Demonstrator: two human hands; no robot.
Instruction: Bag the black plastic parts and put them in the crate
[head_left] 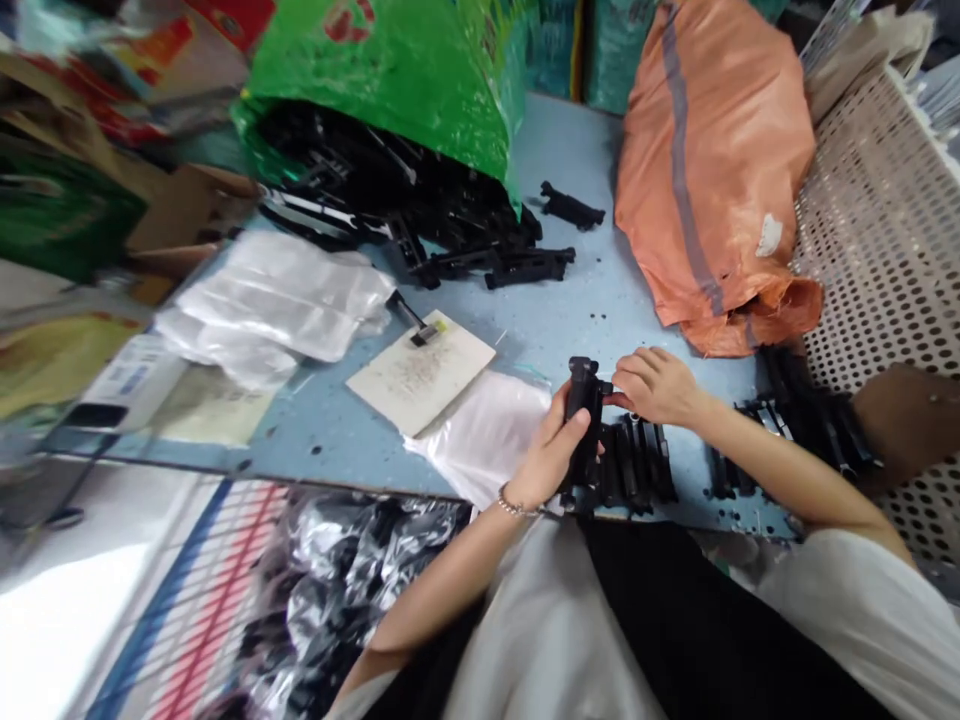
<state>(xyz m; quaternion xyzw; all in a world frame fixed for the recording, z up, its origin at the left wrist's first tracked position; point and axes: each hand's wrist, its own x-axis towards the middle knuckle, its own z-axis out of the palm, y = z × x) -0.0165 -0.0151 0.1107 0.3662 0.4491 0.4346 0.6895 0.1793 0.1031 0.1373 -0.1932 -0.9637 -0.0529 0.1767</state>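
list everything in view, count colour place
held part: one, black, left hand
lined-up parts: several, black, near edge
loose parts: many, black, back
green bag: one, green, back
orange sack: one, orange, back right
basket: one, cream, far right
board: one, beige, mid-table
plastic bags: several, whitish, beside board
wrapped items: uncountable, dark, below table
table: one, blue, centre
clutter: uncountable, mixed, blurred left
left hand: one, bare, around held part
right hand: one, bare, beside held part

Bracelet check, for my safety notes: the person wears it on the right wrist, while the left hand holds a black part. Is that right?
Not quite: the head view shows the bracelet on the left wrist, not the right. The left hand does hold a black part.
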